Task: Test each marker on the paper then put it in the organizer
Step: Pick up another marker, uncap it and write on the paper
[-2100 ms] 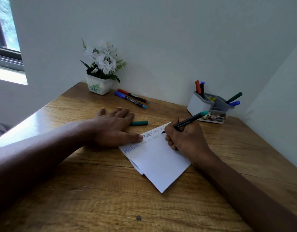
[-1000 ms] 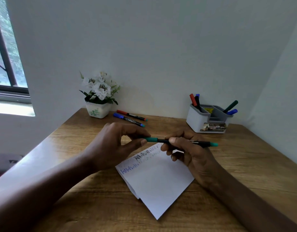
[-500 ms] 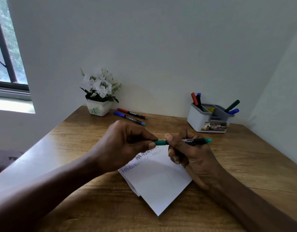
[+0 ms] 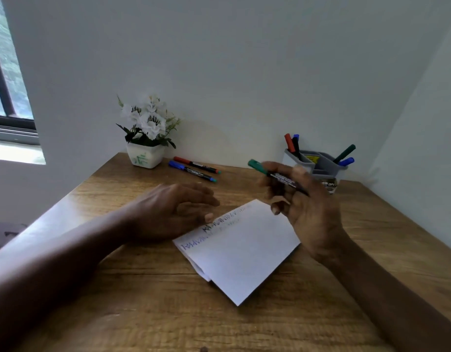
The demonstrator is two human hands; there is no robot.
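The right hand pinches the green-capped marker (left hand slack, holding nothing), apparently tested; next it must reach the grey organizer.

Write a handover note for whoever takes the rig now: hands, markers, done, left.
Left hand: open, holding nothing, beside the paper.
Right hand: fingers hold the green marker, cap on, raised in front of the organizer.
Done: scribble lines along the paper's upper edge; stored markers already stand in the organizer.
Left: put the green marker in the organizer, then test and store the red marker and blue marker lying by the flower pot.
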